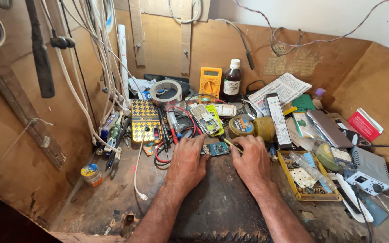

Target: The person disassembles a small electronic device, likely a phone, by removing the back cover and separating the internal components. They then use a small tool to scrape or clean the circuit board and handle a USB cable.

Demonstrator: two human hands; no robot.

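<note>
A small blue-green circuit board point(217, 149) lies on the dark worn mat point(212, 202) between my two hands. My left hand point(186, 162) rests flat-ish on the mat with its fingertips pressing the board's left edge. My right hand point(251, 158) is closed around a thin yellow-handled tool point(231, 144), its tip pointing at the board's right end. Just behind the board lies an opened phone with a yellow-green frame point(207, 119).
A yellow multimeter point(210, 81), brown bottle point(232, 81), tape roll point(166, 92) and patterned phone case point(143, 120) crowd the back. Two round tins point(251, 127) sit behind my right hand. A yellow parts tray point(310, 177) and gadgets fill the right side. Cables hang on the left wall.
</note>
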